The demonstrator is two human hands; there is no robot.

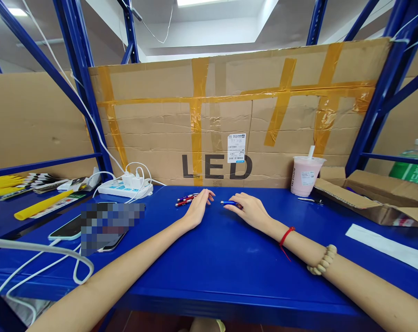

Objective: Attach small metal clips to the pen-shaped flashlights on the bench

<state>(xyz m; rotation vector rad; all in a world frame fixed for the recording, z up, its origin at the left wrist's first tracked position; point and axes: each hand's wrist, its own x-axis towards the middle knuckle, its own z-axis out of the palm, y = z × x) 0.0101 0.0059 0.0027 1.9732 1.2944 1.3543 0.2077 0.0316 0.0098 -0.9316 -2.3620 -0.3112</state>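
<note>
My left hand (197,208) rests on its side on the blue tabletop, fingers stretched out and pointing away from me. Several red and blue pens (184,201) lie just left of it, their right ends hidden behind the hand. To the right, my right hand (248,208) is closed over a blue pen (229,203), thumb below and fingers above. The pen's silver tip sticks out to the left, toward my left hand. Whether more pens lie under the right palm is hidden.
A pink drink cup (304,177) with a straw stands at the back right, beside a silver pen (310,201) and an open cardboard box (378,196). White paper (391,246) lies nearer. Left are phones (67,229), cables and a power strip (126,188). Cardboard (153,133) walls the back.
</note>
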